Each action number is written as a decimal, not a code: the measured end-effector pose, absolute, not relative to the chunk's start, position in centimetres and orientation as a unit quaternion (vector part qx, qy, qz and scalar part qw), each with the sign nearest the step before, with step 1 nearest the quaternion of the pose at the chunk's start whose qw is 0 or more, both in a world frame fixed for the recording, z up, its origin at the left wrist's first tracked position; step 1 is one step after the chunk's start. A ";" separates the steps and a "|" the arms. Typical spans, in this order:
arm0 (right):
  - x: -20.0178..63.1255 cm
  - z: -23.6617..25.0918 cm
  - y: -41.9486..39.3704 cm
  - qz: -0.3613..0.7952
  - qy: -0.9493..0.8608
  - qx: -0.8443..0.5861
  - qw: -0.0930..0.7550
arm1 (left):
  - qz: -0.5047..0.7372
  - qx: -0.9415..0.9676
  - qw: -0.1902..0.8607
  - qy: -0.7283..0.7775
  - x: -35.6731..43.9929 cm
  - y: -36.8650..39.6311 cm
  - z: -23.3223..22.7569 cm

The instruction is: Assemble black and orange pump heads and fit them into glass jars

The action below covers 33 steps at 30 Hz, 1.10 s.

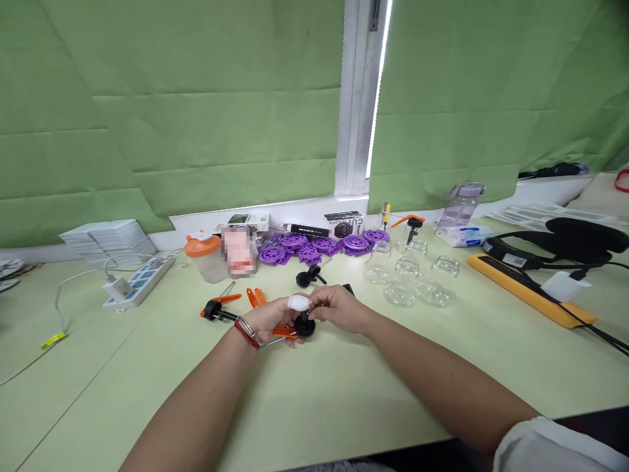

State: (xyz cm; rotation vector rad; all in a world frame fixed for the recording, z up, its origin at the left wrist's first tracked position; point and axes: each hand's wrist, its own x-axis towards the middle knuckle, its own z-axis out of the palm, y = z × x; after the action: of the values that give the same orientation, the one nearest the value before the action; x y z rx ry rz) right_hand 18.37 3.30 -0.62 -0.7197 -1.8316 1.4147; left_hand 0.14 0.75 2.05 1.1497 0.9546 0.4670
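Note:
Over the middle of the table, my left hand is closed round what looks like a hand-grinder mechanism with a black round lid. A white rounded piece sits at its upper end. Beneath it, an orange crank handle and a metal rod show by the left fingers. From the other side, my right hand pinches the mechanism near the white piece; the exact contact is partly hidden. Left of my hands lies another black mechanism with an orange handle. Beyond them rests a third black mechanism.
Several glass jars stand to the right. Purple plastic parts lie along the back, near an orange-lidded shaker. A power strip is at left. At right are a yellow power strip, a headset and a water bottle.

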 end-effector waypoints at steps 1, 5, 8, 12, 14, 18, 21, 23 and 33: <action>18.4 -0.5 3.2 0.538 -0.715 -0.275 0.353 | 0.211 0.519 0.709 0.428 0.1 0.7 2.1; 18.4 -0.1 3.1 0.531 -0.724 -0.279 0.340 | 0.209 0.523 0.708 0.425 0.2 0.7 2.1; 18.4 -0.3 3.2 0.539 -0.723 -0.281 0.328 | 0.206 0.523 0.709 0.426 0.2 0.7 2.0; 18.4 -0.9 3.4 0.556 -0.712 -0.266 0.336 | 0.196 0.515 0.715 0.431 0.1 1.1 1.7; 18.4 -1.2 3.5 0.565 -0.707 -0.253 0.341 | 0.192 0.515 0.716 0.430 0.1 1.2 1.5; 18.3 -1.8 3.7 0.564 -0.706 -0.248 0.349 | 0.188 0.514 0.718 0.429 0.0 1.3 1.5; 18.3 -2.0 3.7 0.567 -0.701 -0.243 0.358 | 0.187 0.514 0.718 0.430 0.0 1.3 1.6; 18.2 -2.0 3.6 0.558 -0.703 -0.243 0.368 | 0.190 0.517 0.717 0.428 0.0 1.3 1.5; 18.1 -1.9 3.2 0.507 -0.723 -0.249 0.397 | 0.180 0.523 0.716 0.426 0.0 1.5 1.2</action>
State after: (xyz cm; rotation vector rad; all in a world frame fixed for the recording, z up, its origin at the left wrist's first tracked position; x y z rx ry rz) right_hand 18.11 3.20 -1.85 -0.6314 -1.8325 1.2831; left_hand 0.01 1.54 1.19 1.1573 0.9435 0.3985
